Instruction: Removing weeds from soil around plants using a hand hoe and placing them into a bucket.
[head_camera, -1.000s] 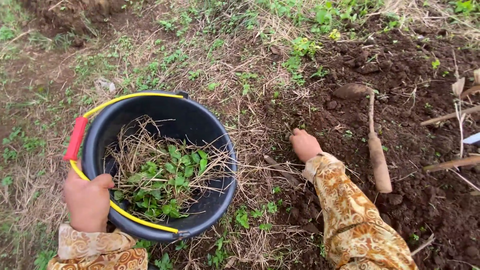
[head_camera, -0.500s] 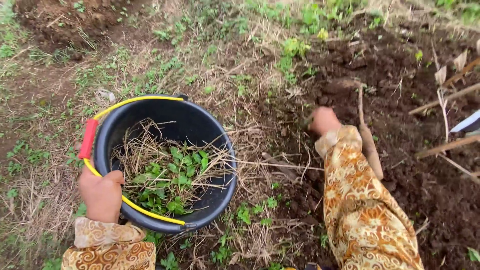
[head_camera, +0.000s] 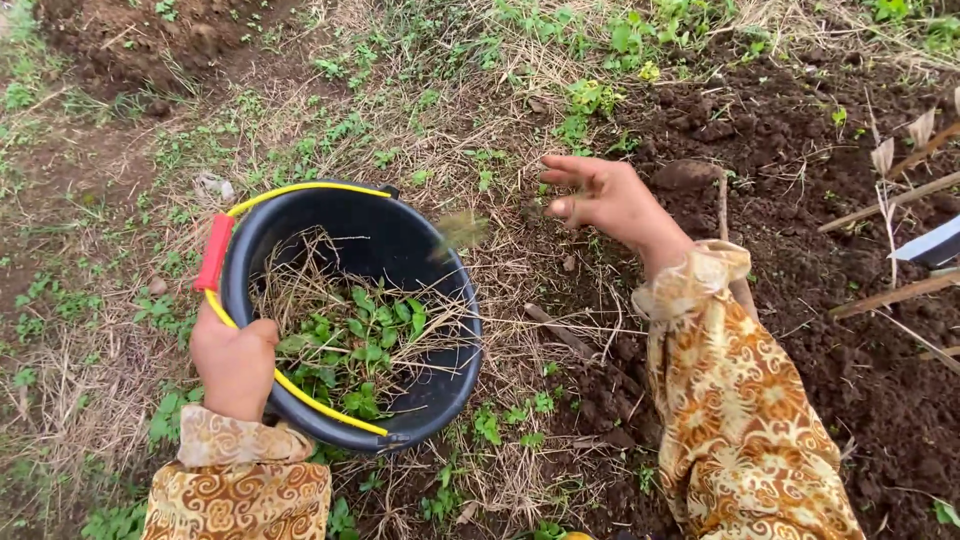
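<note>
My left hand (head_camera: 235, 368) grips the near rim and yellow handle of a black bucket (head_camera: 400, 260) that stands on dry grass. Pulled green weeds and straw (head_camera: 350, 340) lie inside the bucket. My right hand (head_camera: 605, 195) is raised over the ground just right of the bucket, with its fingers spread and nothing in them. A small blurred tuft of weed (head_camera: 461, 229) is in the air between that hand and the bucket's far rim. Both arms wear brown and gold patterned sleeves.
Dark dug soil (head_camera: 820, 350) fills the right side, with a wooden tool handle (head_camera: 740, 290) partly hidden behind my right sleeve. Dry stalks (head_camera: 890, 205) lie at the right edge. Small green weeds (head_camera: 600, 100) grow along the top and around the bucket.
My right hand rose from the soil and swung left toward the bucket, then opened; a tuft of weed now flies toward the bucket. The left hand kept its hold on the bucket.
</note>
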